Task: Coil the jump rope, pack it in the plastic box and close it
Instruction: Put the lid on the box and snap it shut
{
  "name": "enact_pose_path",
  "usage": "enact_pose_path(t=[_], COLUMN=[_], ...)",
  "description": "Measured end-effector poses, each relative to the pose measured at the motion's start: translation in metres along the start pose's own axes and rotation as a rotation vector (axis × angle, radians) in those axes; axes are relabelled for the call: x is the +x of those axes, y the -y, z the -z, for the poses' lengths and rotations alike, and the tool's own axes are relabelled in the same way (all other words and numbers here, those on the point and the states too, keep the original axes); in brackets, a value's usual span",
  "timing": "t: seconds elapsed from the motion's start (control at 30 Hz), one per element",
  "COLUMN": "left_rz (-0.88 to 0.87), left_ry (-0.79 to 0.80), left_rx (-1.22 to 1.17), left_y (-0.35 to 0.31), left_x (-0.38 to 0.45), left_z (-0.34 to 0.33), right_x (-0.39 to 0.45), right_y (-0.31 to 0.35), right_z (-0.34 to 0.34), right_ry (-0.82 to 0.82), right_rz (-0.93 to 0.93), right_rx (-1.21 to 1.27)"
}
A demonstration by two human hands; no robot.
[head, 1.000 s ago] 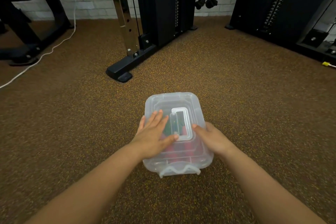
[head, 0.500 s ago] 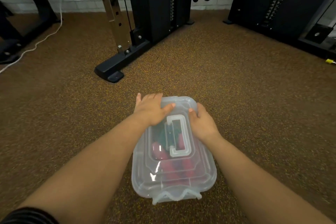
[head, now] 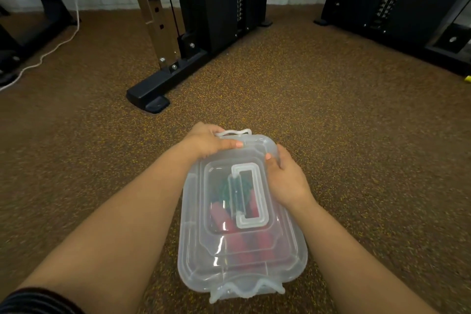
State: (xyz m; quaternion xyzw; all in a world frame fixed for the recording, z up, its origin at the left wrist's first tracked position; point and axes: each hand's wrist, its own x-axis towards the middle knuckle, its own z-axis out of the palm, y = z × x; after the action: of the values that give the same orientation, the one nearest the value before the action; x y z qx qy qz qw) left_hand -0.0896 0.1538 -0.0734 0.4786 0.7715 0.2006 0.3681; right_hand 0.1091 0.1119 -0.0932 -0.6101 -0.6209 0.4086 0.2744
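Speckled brown gym flooring [head: 331, 115] carries a translucent plastic box [head: 242, 270], with black weight machines [head: 219, 2] ranged along the white brick wall behind. Its lid [head: 254, 245] sits on top. Through the cloudy plastic the jump rope [head: 230, 227] shows only as red handles and a dark green tangle — blurred, partly masked by the lid's folded handle [head: 248, 196]. The left hand [head: 207, 141] grips the far-end latch [head: 233, 133], fingers curled behind it — hidden. The right hand [head: 286, 181] clasps the far right corner.
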Motion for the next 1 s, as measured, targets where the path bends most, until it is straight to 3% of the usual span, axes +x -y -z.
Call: enact_pose_path(t=[0.23,0.53,0.67,0.83,1.0], left_rz=[-0.202,-0.230,-0.166,0.081,0.110], left_ry=[-0.144,-0.255,-0.244,-0.162,-0.055], left_rx=[0.051,0.188,0.324,-0.272,-0.473], left_y=[0.010,0.007,0.014,0.050,0.067], left_x=[-0.009,-0.022,-0.040,-0.112,-0.148], left_z=[-0.008,-0.013,-0.016,-0.025,-0.023], right_x=[0.003,0.003,-0.004,-0.040,-0.073], right_y=[0.000,0.001,0.003,-0.002,-0.012], right_z=[-0.003,-0.005,0.001,0.019,0.024], right_ry=[-0.012,-0.007,0.003,0.122,0.167], right_rz=[0.006,-0.016,-0.078,-0.106,-0.043], right_rx=[-0.051,-0.084,-0.026,0.034,0.029])
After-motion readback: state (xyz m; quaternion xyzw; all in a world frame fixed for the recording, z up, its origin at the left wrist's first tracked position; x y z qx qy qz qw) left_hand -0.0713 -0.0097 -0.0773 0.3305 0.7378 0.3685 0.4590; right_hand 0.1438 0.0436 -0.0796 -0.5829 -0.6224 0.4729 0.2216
